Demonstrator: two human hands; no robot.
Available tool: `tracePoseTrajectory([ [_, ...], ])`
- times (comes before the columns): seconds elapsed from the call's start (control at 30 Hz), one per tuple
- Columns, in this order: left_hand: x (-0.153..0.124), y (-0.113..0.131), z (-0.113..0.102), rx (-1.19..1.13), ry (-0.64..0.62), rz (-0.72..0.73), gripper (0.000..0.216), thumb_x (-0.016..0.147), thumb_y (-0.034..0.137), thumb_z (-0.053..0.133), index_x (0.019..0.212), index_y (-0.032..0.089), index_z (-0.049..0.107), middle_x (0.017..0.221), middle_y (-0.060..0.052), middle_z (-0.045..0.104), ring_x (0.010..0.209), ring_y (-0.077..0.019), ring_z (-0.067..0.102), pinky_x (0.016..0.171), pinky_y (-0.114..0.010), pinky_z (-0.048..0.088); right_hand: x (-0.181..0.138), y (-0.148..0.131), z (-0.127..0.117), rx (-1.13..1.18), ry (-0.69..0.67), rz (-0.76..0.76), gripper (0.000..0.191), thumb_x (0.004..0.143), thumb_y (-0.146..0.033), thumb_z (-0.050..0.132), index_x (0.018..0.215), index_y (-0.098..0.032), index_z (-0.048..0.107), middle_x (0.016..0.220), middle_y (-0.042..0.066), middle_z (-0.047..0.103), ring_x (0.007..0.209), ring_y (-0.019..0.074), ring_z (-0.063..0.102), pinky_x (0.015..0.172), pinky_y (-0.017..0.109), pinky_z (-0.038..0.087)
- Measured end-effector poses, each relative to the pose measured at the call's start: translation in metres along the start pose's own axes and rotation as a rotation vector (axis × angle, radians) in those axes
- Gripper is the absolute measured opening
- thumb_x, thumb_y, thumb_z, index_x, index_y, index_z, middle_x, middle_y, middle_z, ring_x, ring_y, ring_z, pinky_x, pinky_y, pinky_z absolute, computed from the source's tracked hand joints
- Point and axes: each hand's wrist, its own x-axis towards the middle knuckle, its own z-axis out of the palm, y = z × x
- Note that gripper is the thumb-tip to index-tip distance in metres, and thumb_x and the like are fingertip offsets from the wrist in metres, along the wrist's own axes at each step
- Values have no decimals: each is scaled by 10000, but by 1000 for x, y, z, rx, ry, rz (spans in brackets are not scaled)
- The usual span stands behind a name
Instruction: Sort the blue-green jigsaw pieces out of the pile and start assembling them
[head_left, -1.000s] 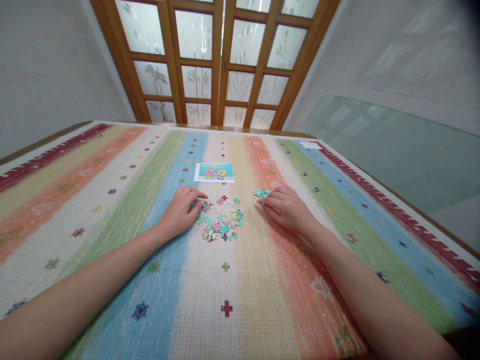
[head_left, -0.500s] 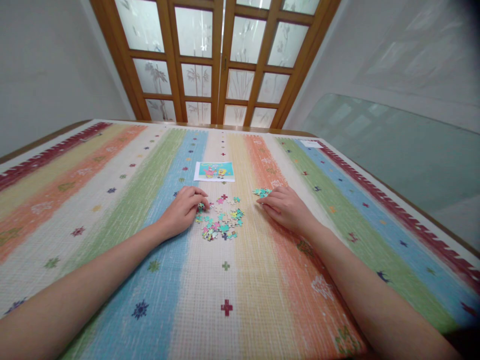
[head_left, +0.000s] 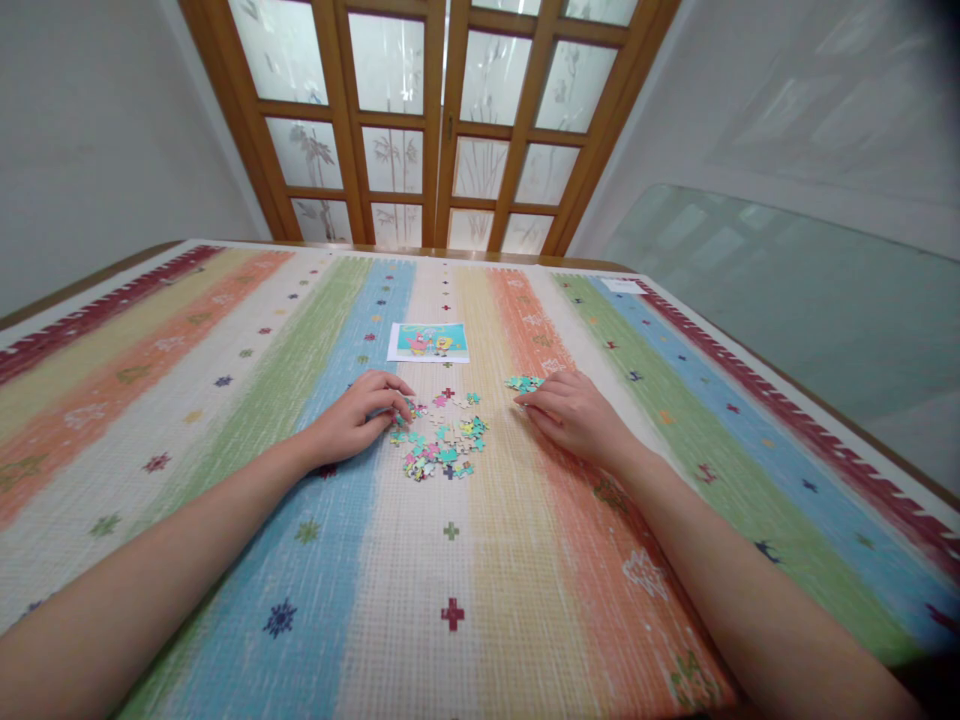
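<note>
A loose heap of jigsaw puzzle pieces (head_left: 448, 455) in teal, pink, yellow and white lies in the middle of the tablecloth. At its left edge is my left hand (head_left: 364, 418), fingers loosely curved and apart, the tips over the outermost pieces. My right hand (head_left: 571, 412) rests to the right of the heap with its fingers drawn together; whether a piece is pinched in them is hidden. Just beyond those fingertips sits a smaller cluster of teal puzzle pieces (head_left: 523, 384), partly covered by the hand. Behind the heap lies a picture card (head_left: 430, 342) showing a pink and a yellow cartoon figure.
The striped tablecloth (head_left: 405, 600) covers a wide table. A small white paper (head_left: 622, 286) lies near the far right corner. Beyond the table stand wood-framed glass doors (head_left: 442, 130), and a glass panel (head_left: 787, 300) leans along the right side.
My left hand has drawn back slightly to the left, and its fingers have shifted a little. The right hand stays almost where it was.
</note>
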Motion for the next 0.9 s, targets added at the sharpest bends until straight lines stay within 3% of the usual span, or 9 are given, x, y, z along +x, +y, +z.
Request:
tracePoseTrajectory([
  [0.27,-4,7,-2,26,-88,91,126,929,323,608,987,250,693,1270,-70,578,1213,-262,513,1089,-481,397,1,0,1,-9,-8,-6,221,980,-265,538,1017,-211,749,821,72,710,807,219,596,749,357,394],
  [0.53,-2,13,2,78,-168,139,513,688,617,837,1036,279,670,1366,-87,562,1293,-311,480,1115,-499,385,1,0,1,5,-27,6,225,981,-264,532,1024,-217,748,831,74,709,812,219,599,745,354,388],
  [0.67,-2,17,6,127,-209,177,501,748,624,790,1090,284,657,1391,-97,543,1306,-302,480,1118,-492,376,0,1,3,-15,-40,2,239,993,-256,513,1036,-206,743,834,73,708,825,220,598,753,353,388],
  [0.9,-1,19,10,170,-165,175,233,916,479,675,996,261,659,1311,-74,591,1255,-259,516,1077,-449,413,0,1,2,-16,-43,0,229,987,-243,519,1030,-206,741,833,74,713,816,219,595,742,348,383],
])
